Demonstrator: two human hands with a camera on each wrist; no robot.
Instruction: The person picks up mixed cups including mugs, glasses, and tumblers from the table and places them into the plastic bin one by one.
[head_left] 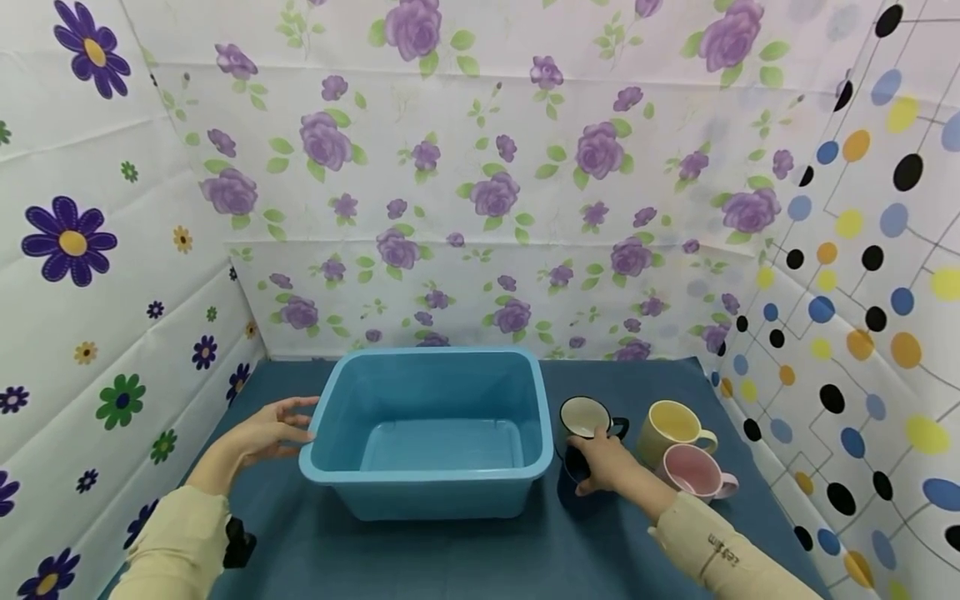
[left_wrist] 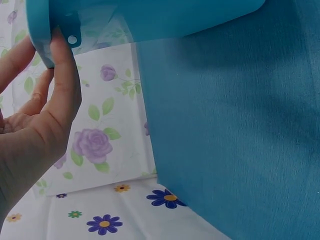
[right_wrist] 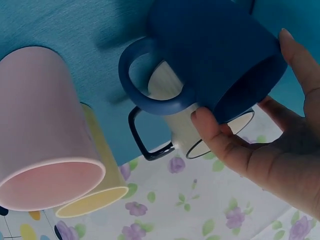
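Floral sheeting (head_left: 495,196) with purple roses backs the space; daisy-print cloth (head_left: 69,242) on the left, dotted cloth (head_left: 870,250) on the right, blue tabletop (head_left: 450,558) below.

Head view: light-blue basin (head_left: 431,500) at centre. Dark blue mug (head_left: 570,490) just right of it, directly under the right hand (head_left: 603,462); fingers lie on its far side, thumb on the near side, so the mouth is spanned between them. Right forearm slants in from the lower right, hand angled down, back of hand upward. White mug (head_left: 583,415) with black rim and handle just beyond the blue one. Yellow mug (head_left: 667,423) and pink mug (head_left: 693,471) stand close together to the right, pink one nearer the person. Left hand (head_left: 273,429) at the basin's left rim, forearm rising from the lower left, fingers loosely spread and only slightly bent.

Left wrist view: fingertips meet the basin's lip, one beside a small hole in its underside. Fingers fairly straight, parted; how firmly they bear cannot be told.

Right wrist view: dark blue mug pinched near its mouth, thumb and fingers on opposite sides, gap as wide as the mug. Its handle points away from the palm. White mug partly hidden behind it; pink and yellow mugs well apart from the fingers. Contact between the blue mug's base and the table: cannot tell.
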